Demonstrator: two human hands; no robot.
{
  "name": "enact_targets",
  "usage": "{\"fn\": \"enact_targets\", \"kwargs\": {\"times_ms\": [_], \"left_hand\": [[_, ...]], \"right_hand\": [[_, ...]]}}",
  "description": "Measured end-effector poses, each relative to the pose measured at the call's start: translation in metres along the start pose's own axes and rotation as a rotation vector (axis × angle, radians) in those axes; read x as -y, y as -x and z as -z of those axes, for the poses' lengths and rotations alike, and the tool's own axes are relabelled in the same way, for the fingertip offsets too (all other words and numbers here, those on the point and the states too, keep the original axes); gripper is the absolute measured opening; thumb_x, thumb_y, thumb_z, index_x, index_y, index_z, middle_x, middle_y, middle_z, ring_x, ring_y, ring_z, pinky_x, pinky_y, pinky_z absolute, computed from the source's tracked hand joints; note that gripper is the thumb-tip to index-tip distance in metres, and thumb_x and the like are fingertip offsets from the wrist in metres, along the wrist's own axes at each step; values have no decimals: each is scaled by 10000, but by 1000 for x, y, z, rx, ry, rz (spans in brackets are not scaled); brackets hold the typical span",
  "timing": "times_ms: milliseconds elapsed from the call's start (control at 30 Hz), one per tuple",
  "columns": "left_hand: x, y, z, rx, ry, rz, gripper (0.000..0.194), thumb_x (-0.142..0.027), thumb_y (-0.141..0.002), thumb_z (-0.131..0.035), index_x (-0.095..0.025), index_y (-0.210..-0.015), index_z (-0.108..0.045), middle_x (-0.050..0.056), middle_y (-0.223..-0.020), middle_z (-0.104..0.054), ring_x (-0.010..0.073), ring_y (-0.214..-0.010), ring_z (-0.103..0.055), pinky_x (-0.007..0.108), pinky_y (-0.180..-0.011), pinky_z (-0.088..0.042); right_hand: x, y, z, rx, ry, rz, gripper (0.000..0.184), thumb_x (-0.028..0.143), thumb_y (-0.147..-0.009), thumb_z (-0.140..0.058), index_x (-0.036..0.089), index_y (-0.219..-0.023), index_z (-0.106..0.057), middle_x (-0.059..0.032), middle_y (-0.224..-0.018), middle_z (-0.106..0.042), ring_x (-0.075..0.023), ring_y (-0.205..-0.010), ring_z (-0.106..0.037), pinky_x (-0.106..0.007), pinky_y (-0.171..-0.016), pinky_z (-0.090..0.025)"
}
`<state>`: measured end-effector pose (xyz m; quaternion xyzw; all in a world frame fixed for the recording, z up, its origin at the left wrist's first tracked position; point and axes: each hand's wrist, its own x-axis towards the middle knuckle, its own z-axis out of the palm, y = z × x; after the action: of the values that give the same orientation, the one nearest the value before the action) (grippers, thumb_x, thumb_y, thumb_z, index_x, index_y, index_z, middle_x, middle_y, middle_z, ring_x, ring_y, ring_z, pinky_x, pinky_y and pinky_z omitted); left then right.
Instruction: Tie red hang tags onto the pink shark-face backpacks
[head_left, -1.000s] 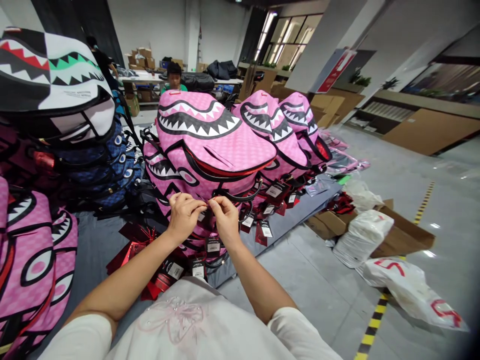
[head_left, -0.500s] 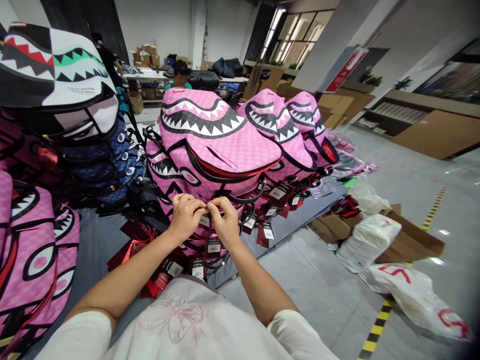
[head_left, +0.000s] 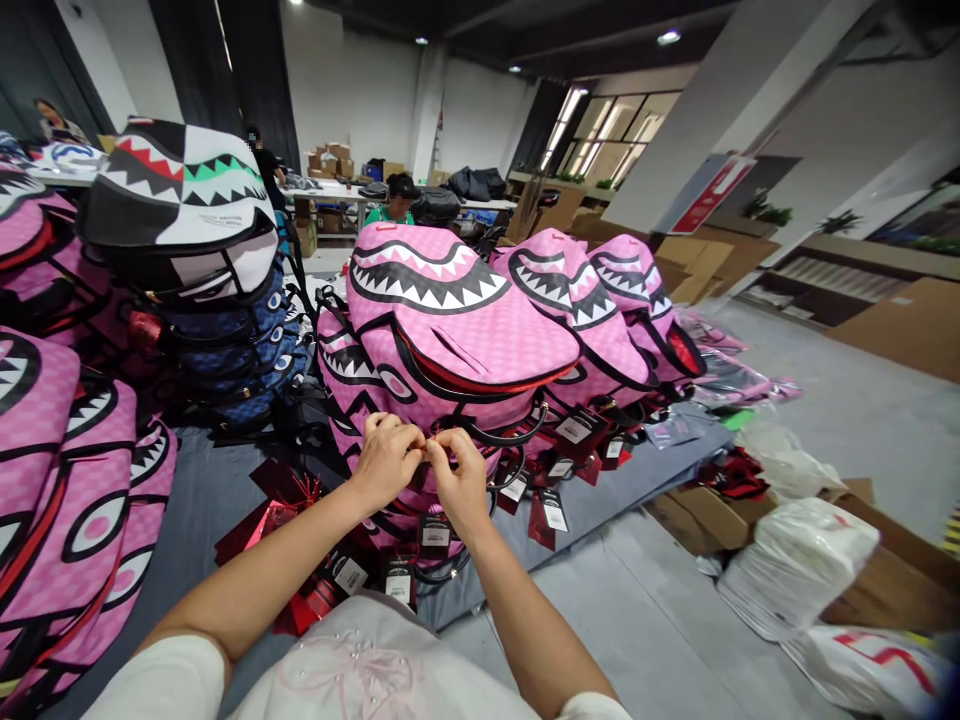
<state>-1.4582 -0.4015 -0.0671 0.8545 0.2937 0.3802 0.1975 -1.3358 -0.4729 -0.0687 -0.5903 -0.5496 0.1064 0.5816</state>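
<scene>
- Pink checked backpack with a toothed-mouth print: tops a pile on the grey surface, directly ahead of the hands.
- Left hand: thumb and fingertips pinched closed on a thin red strand, near the black handle.
- Right hand: likewise pinched, fingertips meeting the left's; strand detail too small to tell.
- Dark tags, white-labelled: hanging below the hands.
- Red tag bundle: on the surface, beside the left forearm.
- Black-and-white backpack: atop stacked blue backpacks, left.
- White plastic bag and cardboard box: right, on the floor.
</scene>
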Motion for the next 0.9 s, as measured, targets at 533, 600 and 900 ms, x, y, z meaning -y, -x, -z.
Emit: {"fn": "enact_targets", "kwargs": {"times_ms": [533, 600, 900], "left_hand": [[-1, 2, -6, -91, -40, 64, 106, -132, -803, -569, -199, -728, -537, -8, -729, -617, 179, -779, -547, 430, -906, -362], [-2, 2, -7, -100, -44, 56, 110, -125, -800, -572, -198, -725, -540, -10, -724, -618, 178, -780, -544, 434, -915, -354], [-5, 4, -5, -147, -117, 38, 119, -146, -842, -620, -219, -757, -660, 3, -773, -708, 223, -889, -537, 431, -829, -320]], "right_hand": [[-1, 0, -8, -53, 8, 34, 214, 315, -914, -519, 230, -718, -503, -13, -736, -527, -169, -704, -486, -315, -655, -378], [-4, 0, -8, -54, 9, 33, 209, 307, -912, -518, 228, -718, -507, -12, -734, -527, -167, -698, -483, -316, -657, -375], [-11, -2, -10, -60, 44, 60, 173, 285, -921, -540, 229, -757, -548, -12, -766, -549, -170, -730, -513, -314, -680, -381]]}}
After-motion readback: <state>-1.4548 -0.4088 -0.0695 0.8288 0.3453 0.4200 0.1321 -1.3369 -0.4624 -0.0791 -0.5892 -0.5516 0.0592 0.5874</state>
